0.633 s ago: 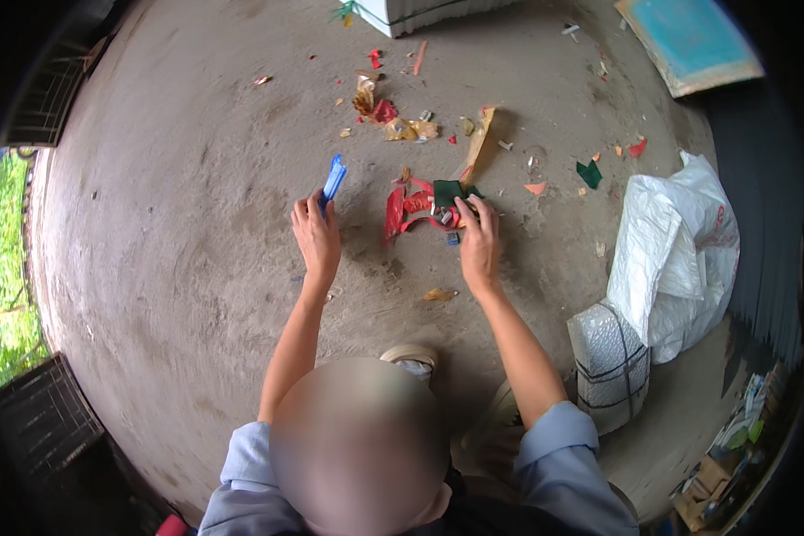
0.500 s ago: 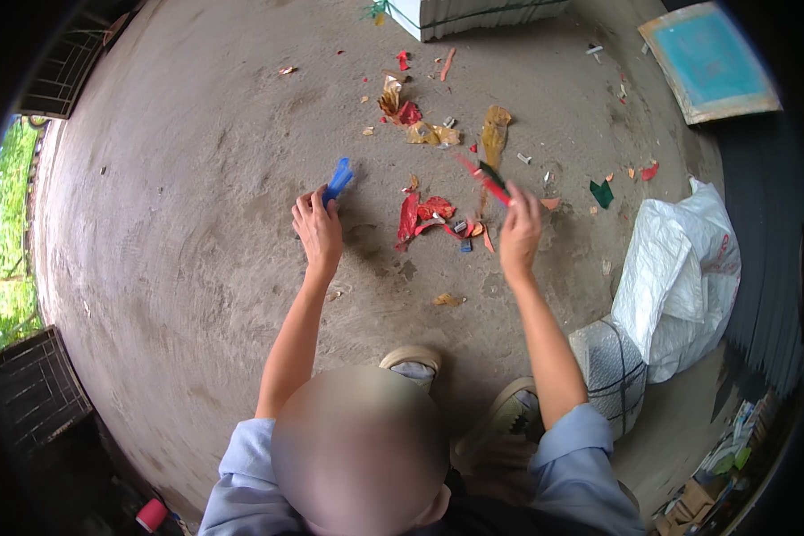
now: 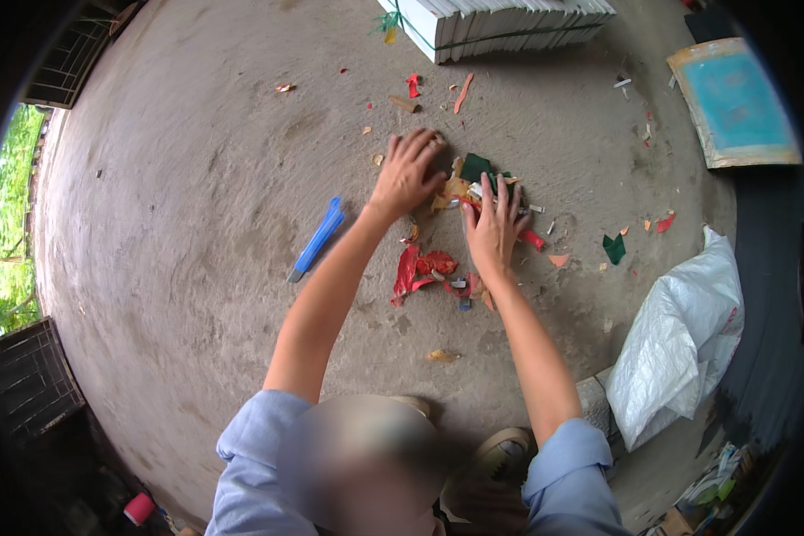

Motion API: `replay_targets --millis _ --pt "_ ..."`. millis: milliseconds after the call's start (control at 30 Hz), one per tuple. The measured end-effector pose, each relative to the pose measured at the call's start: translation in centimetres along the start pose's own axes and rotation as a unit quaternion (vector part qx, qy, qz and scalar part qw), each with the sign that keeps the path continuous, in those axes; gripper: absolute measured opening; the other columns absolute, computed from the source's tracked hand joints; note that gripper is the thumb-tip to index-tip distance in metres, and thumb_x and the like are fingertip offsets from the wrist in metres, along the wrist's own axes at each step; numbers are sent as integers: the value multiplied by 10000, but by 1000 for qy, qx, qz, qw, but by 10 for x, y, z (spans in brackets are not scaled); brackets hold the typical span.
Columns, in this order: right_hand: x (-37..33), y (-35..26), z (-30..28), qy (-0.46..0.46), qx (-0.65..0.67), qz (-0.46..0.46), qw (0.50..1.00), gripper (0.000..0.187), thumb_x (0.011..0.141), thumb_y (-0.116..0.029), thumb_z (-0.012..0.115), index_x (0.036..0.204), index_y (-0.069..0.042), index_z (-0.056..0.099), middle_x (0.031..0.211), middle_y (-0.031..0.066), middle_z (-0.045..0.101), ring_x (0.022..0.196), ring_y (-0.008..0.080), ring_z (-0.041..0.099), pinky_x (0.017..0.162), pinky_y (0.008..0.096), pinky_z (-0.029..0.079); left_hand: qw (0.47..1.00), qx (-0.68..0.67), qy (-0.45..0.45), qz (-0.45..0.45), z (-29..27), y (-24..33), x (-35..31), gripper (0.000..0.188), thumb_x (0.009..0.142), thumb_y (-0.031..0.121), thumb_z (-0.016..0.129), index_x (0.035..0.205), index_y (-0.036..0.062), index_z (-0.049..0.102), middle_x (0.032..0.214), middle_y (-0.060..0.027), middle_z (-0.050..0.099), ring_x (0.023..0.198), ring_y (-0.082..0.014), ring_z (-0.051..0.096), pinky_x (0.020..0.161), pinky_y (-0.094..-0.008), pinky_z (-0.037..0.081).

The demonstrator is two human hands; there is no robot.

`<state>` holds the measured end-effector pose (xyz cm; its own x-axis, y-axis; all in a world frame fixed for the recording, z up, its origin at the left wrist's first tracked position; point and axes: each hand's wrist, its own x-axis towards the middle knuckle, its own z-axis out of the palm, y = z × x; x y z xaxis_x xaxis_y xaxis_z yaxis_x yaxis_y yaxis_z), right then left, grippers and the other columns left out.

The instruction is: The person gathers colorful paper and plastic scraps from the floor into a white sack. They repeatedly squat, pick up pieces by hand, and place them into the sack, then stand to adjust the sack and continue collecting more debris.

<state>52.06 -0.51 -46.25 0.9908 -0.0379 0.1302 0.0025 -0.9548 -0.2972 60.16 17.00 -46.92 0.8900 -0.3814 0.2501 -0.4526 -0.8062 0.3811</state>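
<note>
My left hand point(image 3: 411, 170) reaches down to the concrete floor with its fingers outstretched, at the left side of a pile of scraps. My right hand point(image 3: 494, 223) lies with spread fingers over the pile's right side. Between and under my hands are tan paper scraps point(image 3: 452, 190), a dark green scrap point(image 3: 475, 166) and small white bits; my fingers partly hide them. A red piece point(image 3: 532, 239) shows beside my right hand. Left of my left forearm, a blue utility knife point(image 3: 318, 238) rests on the floor. Crumpled red paper point(image 3: 411, 272) lies nearer me, between my forearms.
A strapped stack of white sheets point(image 3: 509, 27) stands at the far side. On the right are a blue-faced panel point(image 3: 732, 103) and a white plastic sack point(image 3: 679, 339). More scraps, including a green piece point(image 3: 614, 248), dot the floor. My shoes point(image 3: 505, 451) are close by.
My left hand has let go of the blue utility knife and moved right to the scraps. My right hand has put down the red and green pieces and come to the pile.
</note>
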Motion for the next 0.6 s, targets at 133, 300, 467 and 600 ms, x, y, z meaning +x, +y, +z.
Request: replay_targets --millis 133,300,467,600 --pt "-17 1 -7 -2 40 -67 997 463 867 -207 571 1302 -118 443 1367 90 385 1286 333 330 981 545 333 990 -114 -27 82 3 38 -30 499 812 110 575 1287 52 433 1365 -97 416 1306 -288 330 1106 -489 208" --pt "-67 8 -22 -4 94 -138 986 360 809 -94 634 1164 -85 580 1221 76 539 1191 277 460 946 485 380 948 -299 -111 25 -22 59 -73 528 842 66 507 1339 45 327 1278 -127 509 1242 -306 423 1099 -500 220" --pt "-64 33 -40 19 79 -18 997 319 929 -212 485 1237 -157 543 1228 43 554 1205 252 464 999 566 275 943 -306 -132 20 -56 49 -103 514 926 249 412 1375 58 252 1255 -138 529 1243 -315 422 1118 -505 154" --pt "-65 41 -33 -43 30 -41 998 488 953 -365 373 1383 -136 346 1387 98 390 1326 305 284 1047 609 171 967 -159 -180 87 -51 66 -126 969 742 647 563 1427 85 169 1460 -113 250 1381 -275 156 1130 -521 26"
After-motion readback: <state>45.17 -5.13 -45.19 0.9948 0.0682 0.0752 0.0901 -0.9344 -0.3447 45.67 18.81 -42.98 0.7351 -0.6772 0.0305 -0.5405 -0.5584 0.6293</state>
